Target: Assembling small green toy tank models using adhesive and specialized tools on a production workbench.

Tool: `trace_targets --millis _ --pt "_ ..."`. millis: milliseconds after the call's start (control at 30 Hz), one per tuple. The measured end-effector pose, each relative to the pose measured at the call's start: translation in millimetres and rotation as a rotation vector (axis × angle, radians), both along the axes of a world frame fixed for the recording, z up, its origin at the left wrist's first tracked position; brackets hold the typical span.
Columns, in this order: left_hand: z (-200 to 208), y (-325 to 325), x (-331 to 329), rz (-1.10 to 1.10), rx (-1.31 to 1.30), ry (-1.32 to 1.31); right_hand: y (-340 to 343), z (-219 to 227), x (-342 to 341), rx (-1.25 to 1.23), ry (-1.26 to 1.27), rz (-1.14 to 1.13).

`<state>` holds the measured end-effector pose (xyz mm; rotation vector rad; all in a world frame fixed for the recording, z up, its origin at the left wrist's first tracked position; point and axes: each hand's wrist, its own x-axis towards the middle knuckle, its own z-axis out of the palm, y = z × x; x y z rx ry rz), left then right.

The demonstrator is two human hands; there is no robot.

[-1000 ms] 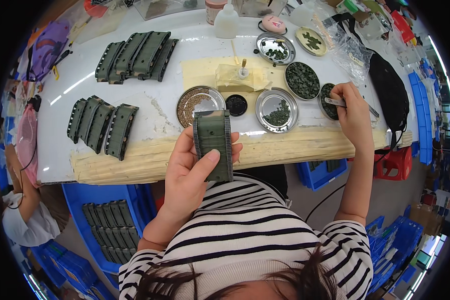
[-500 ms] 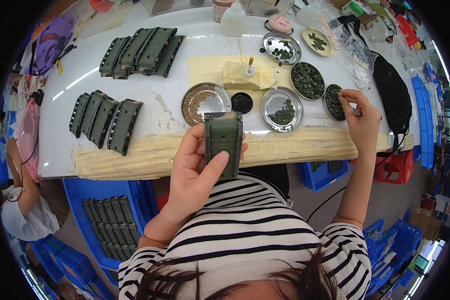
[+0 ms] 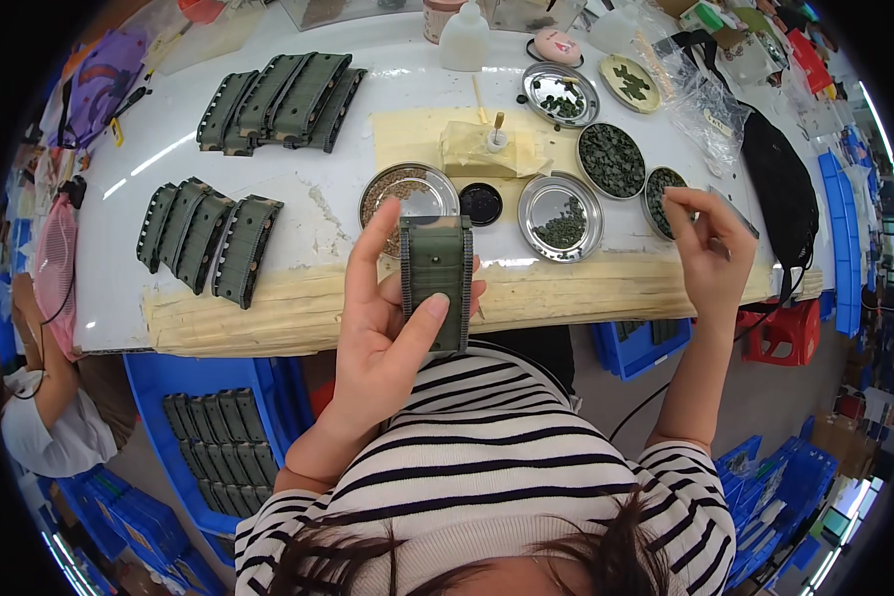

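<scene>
A green camouflage curved piece (image 3: 435, 260) with dark toothed edges stands upright in my left hand (image 3: 375, 343). My left thumb presses its front, the index finger points up beside it, and other fingertips show at its far side. My right hand (image 3: 713, 256) is over the near edge of a small round tin (image 3: 647, 207) of dark green bits, thumb and index finger pinched; whatever lies between them is too small to make out. A larger tin (image 3: 580, 159) of green bits stands beside that one. Nearer the left hand are a steel dish (image 3: 538, 204) of green bits and a black round cup (image 3: 481, 205).
Similar camouflage pieces (image 3: 286, 99) lie in two groups at left. A steel dish (image 3: 437, 194) holds brown bits. A yellow block (image 3: 467, 151) bears a small bottle with a stick; a white squeeze bottle (image 3: 464, 42) is behind. Below the table edge stands a blue crate (image 3: 154, 382) of pieces.
My right hand has drawn back slightly from the small tin, its fingers still pinched. The left index finger has lifted away from the camouflage piece, which has shifted slightly left.
</scene>
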<state>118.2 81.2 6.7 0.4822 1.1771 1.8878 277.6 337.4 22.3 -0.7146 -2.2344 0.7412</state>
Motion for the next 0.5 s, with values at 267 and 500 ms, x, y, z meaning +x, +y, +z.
trace_targets --millis 267,500 --pt "-9.8 -0.8 1.7 -0.035 -0.002 0.113 -68.4 3.3 -44.5 -0.372 0.076 0.298" --pt "-5.5 -1.2 -2.6 -0.041 -0.053 0.116 -96.3 3.0 -67.2 -0.262 0.121 0.498"
